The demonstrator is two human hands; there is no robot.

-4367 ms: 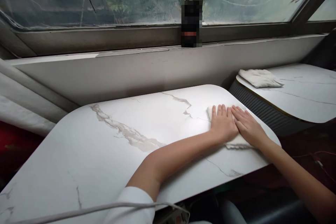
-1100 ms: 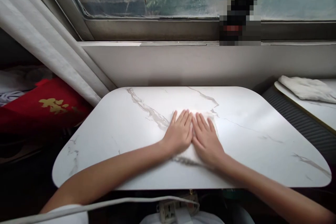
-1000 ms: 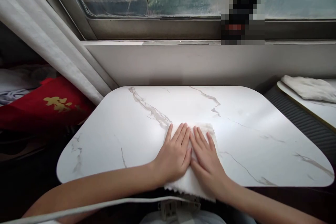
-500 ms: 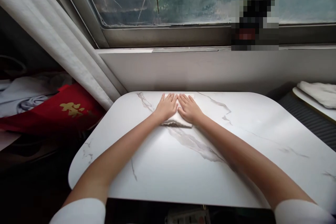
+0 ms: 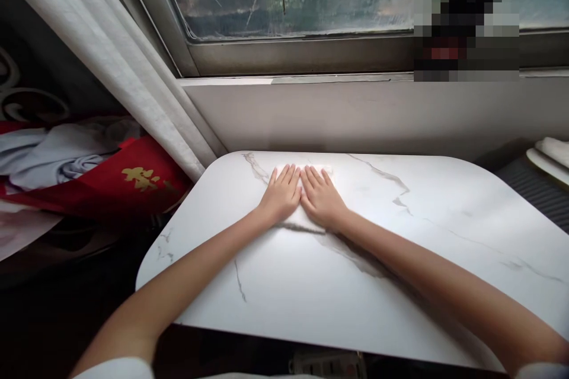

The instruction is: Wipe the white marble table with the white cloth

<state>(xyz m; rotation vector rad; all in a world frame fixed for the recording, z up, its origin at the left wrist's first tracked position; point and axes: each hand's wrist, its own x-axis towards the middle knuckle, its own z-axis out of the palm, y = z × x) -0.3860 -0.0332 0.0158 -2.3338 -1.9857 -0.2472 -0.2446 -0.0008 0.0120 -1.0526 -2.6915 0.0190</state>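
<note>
With fingers flat, the grip of two hands, left (image 5: pixel 281 196) and right (image 5: pixel 320 199), presses one cloth (image 5: pixel 301 221).

I see a smooth, glossy, marble-look desk (image 5: pixel 275 290), soft white cloth (image 5: pixel 302 222) at twelve, and matt fabric curtain (image 5: pixel 115 53) at ten.

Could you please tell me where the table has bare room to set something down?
The white table has a wide bare patch between the right forearm and the far and right edges. Another lies between both forearms, toward the near edge. The far middle is crowded: the left hand and right hand lie on a white cloth.
</note>
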